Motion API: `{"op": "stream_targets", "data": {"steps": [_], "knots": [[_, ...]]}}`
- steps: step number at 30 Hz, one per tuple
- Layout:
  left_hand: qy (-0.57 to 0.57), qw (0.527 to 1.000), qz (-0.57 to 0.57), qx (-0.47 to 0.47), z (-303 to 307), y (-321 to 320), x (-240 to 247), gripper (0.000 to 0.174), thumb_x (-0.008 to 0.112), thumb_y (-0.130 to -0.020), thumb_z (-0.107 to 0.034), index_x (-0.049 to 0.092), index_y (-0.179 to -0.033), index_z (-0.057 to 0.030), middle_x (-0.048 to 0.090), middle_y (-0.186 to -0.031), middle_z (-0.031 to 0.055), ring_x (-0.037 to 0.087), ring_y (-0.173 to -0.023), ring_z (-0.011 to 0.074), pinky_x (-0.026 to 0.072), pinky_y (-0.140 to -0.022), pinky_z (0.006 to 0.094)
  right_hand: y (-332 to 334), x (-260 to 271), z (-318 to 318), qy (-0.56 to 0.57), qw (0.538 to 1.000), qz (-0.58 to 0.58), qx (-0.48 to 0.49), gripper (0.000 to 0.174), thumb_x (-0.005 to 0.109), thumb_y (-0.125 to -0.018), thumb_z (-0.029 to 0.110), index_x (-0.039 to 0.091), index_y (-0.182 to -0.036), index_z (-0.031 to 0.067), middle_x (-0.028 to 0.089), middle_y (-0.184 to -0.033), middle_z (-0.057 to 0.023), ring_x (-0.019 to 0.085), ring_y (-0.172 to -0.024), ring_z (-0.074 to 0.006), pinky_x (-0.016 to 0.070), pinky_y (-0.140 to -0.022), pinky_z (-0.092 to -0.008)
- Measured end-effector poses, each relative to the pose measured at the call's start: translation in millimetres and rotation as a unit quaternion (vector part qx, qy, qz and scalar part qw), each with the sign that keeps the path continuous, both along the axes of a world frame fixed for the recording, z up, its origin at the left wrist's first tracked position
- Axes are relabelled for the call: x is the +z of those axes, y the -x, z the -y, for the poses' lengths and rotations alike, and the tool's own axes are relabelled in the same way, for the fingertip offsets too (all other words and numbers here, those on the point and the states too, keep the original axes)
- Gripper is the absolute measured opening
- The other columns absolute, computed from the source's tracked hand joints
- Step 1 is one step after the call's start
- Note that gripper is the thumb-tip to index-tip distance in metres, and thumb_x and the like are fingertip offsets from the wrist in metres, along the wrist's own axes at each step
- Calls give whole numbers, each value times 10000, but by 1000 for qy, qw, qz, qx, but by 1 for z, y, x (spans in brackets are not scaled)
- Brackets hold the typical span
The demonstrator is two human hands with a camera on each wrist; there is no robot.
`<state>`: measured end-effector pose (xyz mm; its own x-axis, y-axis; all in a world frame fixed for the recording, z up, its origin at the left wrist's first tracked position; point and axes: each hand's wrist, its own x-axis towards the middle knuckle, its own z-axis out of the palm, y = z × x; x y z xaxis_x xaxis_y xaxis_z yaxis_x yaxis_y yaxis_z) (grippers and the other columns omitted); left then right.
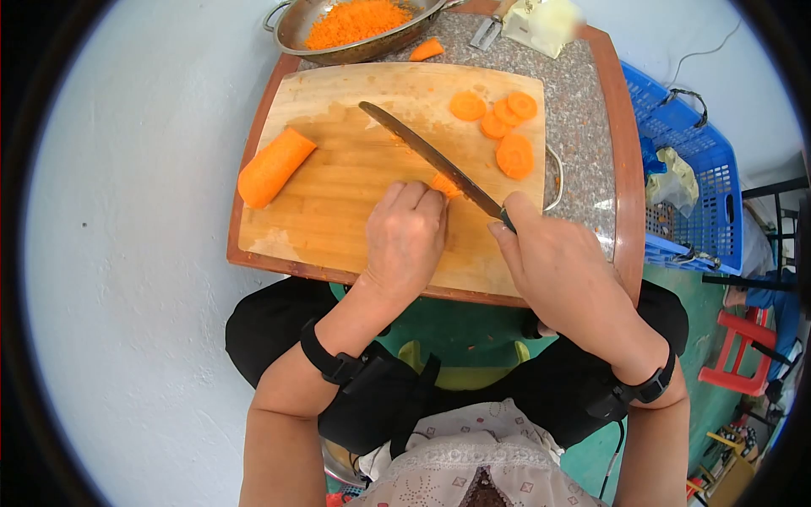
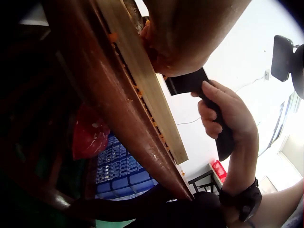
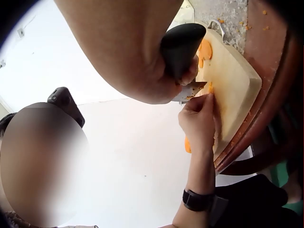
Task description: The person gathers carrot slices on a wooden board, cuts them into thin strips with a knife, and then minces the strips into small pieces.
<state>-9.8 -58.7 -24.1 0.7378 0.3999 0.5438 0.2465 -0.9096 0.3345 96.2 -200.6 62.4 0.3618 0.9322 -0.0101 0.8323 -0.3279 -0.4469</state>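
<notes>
My right hand (image 1: 562, 266) grips the black handle (image 3: 183, 47) of a kitchen knife (image 1: 427, 154); its long blade slants up and left over the wooden cutting board (image 1: 338, 224). Close to the blade, my left hand (image 1: 405, 226) holds a small carrot piece (image 1: 446, 185) on the board, its fingers bent and partly covering the piece. In the right wrist view, the fingertips are right beside the blade at the carrot. A thick length of carrot (image 1: 277, 167) lies at the board's left. Several round carrot slices (image 1: 514, 157) lie at its upper right.
Behind the board stand a metal pan (image 1: 291, 34) of shredded carrot and a carrot end (image 1: 427, 50). A peeler-like tool (image 1: 486, 34) and a pale bag (image 1: 541, 25) lie at the back right. A blue plastic basket (image 1: 718, 160) and red stool (image 1: 735, 355) are to the right.
</notes>
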Motion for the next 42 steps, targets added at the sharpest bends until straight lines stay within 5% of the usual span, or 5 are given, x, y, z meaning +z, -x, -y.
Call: {"op": "stream_targets", "data": {"steps": [22, 42], "knots": [[5, 1000, -5, -16, -1, 0, 0, 97, 689, -700, 36, 651, -785, 10, 593, -774, 121, 569, -727, 297, 482, -644, 376, 1, -2, 9, 11, 1000, 5, 9, 199, 541, -948, 174, 450, -868, 15, 589, -575, -187, 620, -536, -372, 498, -487, -452], [6, 999, -9, -37, -1, -1, 6, 135, 728, -633, 21, 659, -749, 8, 588, -754, 123, 564, -731, 303, 491, -654, 374, 13, -10, 22, 54, 996, 66, 28, 134, 561, -816, 44, 430, -842, 43, 549, -612, -113, 612, -486, -245, 472, -410, -326]]}}
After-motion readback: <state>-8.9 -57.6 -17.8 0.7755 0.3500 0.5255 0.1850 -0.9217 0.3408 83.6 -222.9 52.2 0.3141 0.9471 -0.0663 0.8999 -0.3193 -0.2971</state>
